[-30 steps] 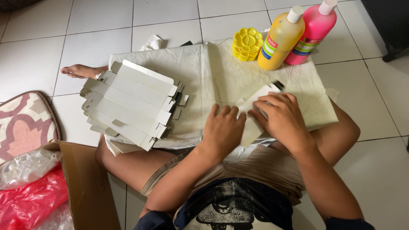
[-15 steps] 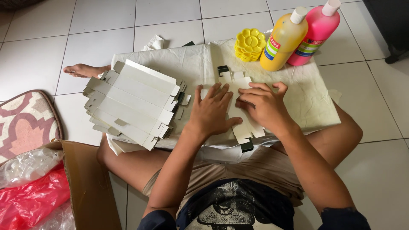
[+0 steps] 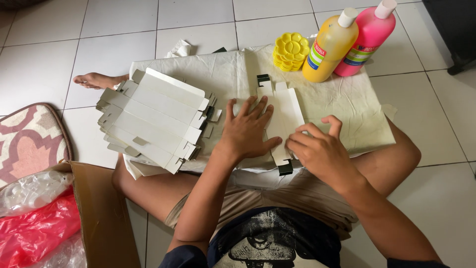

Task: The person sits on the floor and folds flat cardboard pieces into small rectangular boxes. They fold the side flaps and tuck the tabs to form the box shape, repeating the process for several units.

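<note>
A flat white cardboard box blank (image 3: 282, 111) lies unfolded on a cream cloth-covered board (image 3: 347, 99) across my lap. My left hand (image 3: 248, 131) presses flat on its left side, fingers spread. My right hand (image 3: 320, 151) rests at the blank's lower right edge with fingers curled, pinching the card's edge. A stack of several more flat white box blanks (image 3: 153, 119) sits to the left on the board.
A yellow bottle (image 3: 329, 44) and a pink bottle (image 3: 367, 37) stand at the board's far right, next to a yellow flower-shaped palette (image 3: 291, 51). A brown cardboard box (image 3: 99, 213) holding red and clear plastic bags (image 3: 34, 218) sits at lower left, beside a patterned mat (image 3: 27, 144).
The box blank has been opened out flat and slid toward the middle of the board. My left hand moved up onto it; my right hand shifted down to its lower right edge.
</note>
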